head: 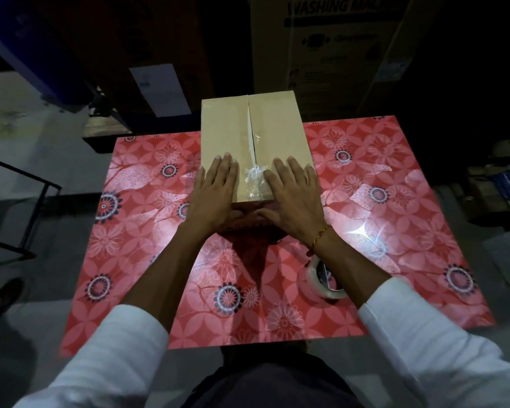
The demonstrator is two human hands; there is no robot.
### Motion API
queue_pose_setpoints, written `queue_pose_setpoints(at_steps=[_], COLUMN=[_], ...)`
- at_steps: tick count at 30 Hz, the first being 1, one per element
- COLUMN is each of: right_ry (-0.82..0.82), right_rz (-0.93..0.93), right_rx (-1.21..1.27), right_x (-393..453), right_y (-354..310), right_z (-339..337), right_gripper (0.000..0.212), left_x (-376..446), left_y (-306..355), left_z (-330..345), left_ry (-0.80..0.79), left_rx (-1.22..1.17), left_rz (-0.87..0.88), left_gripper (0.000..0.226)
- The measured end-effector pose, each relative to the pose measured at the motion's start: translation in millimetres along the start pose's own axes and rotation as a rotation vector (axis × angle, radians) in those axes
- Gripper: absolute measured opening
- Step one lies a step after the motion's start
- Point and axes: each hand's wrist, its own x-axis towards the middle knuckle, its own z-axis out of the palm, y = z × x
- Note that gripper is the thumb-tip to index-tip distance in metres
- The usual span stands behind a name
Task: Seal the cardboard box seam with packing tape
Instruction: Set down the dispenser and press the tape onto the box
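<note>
A brown cardboard box (227,125) stands at the far middle of the table, its two top flaps meeting in a seam (250,125) that gapes slightly. Crumpled clear tape (255,176) lies over the near end of the seam. My left hand (214,191) rests flat on the left flap, fingers spread, holding nothing. My right hand (295,195) lies flat on the right flap, thumb over the box's near edge. A roll of clear packing tape (324,279) sits on the table under my right forearm, partly hidden by it.
The table (130,231) wears a red floral cover. A large washing-machine carton (345,48) stands just behind the box. A dark metal frame (27,207) is on the floor at left, and cluttered goods (501,184) sit at right.
</note>
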Motion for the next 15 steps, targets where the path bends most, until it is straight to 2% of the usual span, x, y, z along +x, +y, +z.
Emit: queue_pose_setpoints(at_steps=[8,15], right_ry=[-0.052,0.055], right_rz=[-0.109,-0.175], right_rx=[-0.032,-0.008], right_x=[0.8,3.5], right_y=[17.3,26.9], right_z=[-3.5,-3.6], right_gripper=[0.088,0.064], left_x=[1.5,0.1], left_y=[7.9,9.0], left_z=[-3.3,-3.5], left_ry=[-0.030,0.000], left_rx=[-0.042,-0.102], left_rz=[-0.069,-0.109], left_gripper=[0.123,0.120])
